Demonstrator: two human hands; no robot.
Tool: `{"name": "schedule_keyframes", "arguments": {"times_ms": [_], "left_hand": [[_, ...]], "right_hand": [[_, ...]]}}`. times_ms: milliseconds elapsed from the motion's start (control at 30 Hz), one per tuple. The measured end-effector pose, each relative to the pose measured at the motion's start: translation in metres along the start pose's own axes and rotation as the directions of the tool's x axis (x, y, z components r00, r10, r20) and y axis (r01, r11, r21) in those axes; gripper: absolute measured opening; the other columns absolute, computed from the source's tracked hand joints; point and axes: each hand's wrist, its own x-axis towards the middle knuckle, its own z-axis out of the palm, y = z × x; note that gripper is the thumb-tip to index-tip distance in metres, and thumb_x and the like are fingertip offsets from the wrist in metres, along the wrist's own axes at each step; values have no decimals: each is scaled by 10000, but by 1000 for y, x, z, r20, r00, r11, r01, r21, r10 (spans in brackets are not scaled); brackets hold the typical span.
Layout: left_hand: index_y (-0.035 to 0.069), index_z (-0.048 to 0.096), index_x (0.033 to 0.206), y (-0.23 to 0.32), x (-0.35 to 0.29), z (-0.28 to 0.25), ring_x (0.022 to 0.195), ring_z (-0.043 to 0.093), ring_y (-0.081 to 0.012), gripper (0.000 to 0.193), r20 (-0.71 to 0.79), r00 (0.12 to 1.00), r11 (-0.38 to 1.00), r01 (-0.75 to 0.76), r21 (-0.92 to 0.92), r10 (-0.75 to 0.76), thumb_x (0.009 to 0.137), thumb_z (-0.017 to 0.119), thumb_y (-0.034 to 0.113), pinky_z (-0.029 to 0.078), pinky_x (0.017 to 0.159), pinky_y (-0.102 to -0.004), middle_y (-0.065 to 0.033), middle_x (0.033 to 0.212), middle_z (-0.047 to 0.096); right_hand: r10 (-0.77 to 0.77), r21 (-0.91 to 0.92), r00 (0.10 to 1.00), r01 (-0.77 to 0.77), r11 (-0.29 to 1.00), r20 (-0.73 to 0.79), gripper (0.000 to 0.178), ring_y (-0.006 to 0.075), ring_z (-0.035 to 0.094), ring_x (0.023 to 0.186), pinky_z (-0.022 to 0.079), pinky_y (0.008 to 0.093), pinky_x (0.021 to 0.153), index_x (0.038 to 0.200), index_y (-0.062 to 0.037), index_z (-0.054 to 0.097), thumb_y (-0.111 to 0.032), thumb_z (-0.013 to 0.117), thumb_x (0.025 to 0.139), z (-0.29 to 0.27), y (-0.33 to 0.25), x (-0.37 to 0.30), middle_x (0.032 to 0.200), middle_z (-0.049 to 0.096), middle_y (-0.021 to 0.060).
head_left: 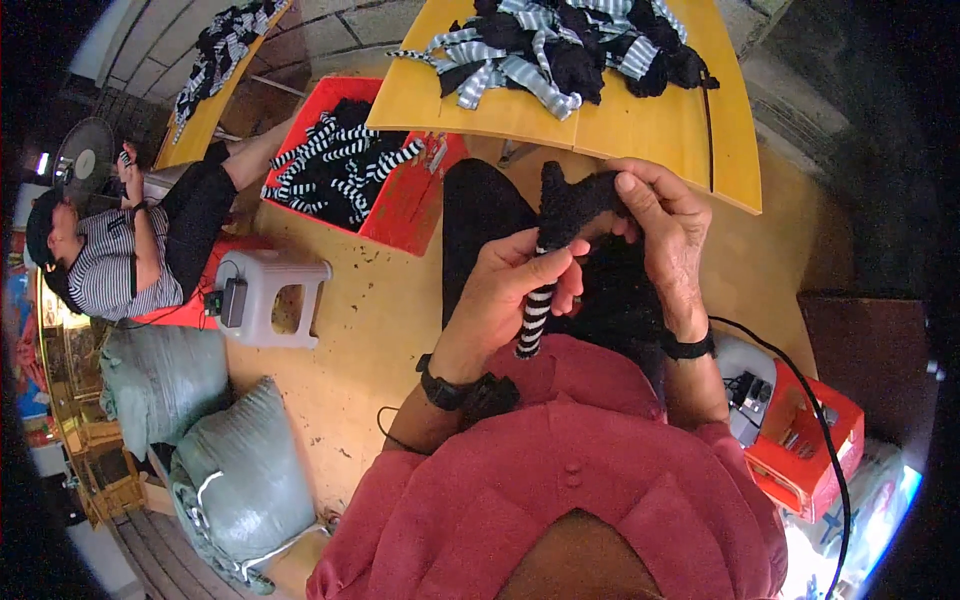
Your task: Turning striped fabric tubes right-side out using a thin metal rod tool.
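In front of my chest I hold a small black fuzzy fabric piece with a narrow black-and-white striped tube hanging from it. It looks like part of a soft toy, though its exact kind does not show. My left hand is closed round the spot where the black part meets the stripes. At the other end, my right hand pinches the black fabric between thumb and fingers. The fabric stretches sideways between both hands, and a short stub points upward from it. Some of my fingertips are hidden behind it.
Ahead, a yellow table bears heaped striped and black fabric pieces. Left of it, a red crate holds striped tubes. A seated person works at far left, near a plastic stool and stuffed sacks. A red basket stands right.
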Motion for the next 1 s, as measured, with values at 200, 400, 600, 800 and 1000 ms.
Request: {"name": "schedule_keyframes", "arguments": {"times_ms": [200, 400, 600, 800, 1000], "left_hand": [[9, 589, 1030, -3, 3, -2, 523, 499, -107, 225, -20, 1000, 1000, 8, 5, -8, 867, 558, 160, 381, 479, -219, -69, 694, 582], [13, 570, 1052, -3, 3, -7, 450, 386, -75, 251, 26, 1000, 999, -15, -29, 16, 887, 528, 197, 296, 431, -212, -46, 625, 523], [3, 547, 1064, 0, 1, -13, 430, 333, -77, 278, 23, 999, 999, -32, -43, 33, 896, 507, 220, 267, 422, -228, -22, 564, 463], [20, 544, 1059, 1, 2, -23, 421, 314, -73, 269, 161, 986, 978, -12, -210, 47, 907, 481, 233, 240, 415, -235, -18, 552, 455], [57, 542, 1068, -2, 1, -25, 419, 306, -80, 271, 221, 973, 970, -3, -244, 59, 925, 441, 265, 245, 420, -240, -24, 545, 444]], "right_hand": [[38, -83, 997, -33, 996, 69, 166, 42, 490, 497, 375, 155, 457, 967, -30, 651, -133, 585, 854, -11, -8, 3, 721, 614, 1], [-8, 39, 988, 3, 999, 152, 176, 52, 506, 531, 385, 181, 464, 949, -24, 653, -149, 556, 871, -22, -4, 10, 707, 614, 16], [-540, -700, 825, 288, 654, -165, 243, 204, 630, 702, 484, 297, 607, 986, -24, 632, -208, 586, 834, -78, 18, 63, 833, 653, 120], [-465, -975, 880, 7, 224, -100, 283, 339, 614, 795, 489, 404, 661, 874, -30, 632, -300, 569, 814, -118, 56, 93, 883, 633, 167], [-346, -986, 927, -108, 125, -145, 233, 369, 611, 741, 486, 432, 634, 761, -38, 601, -262, 553, 802, -132, 67, 97, 773, 623, 185]]}}
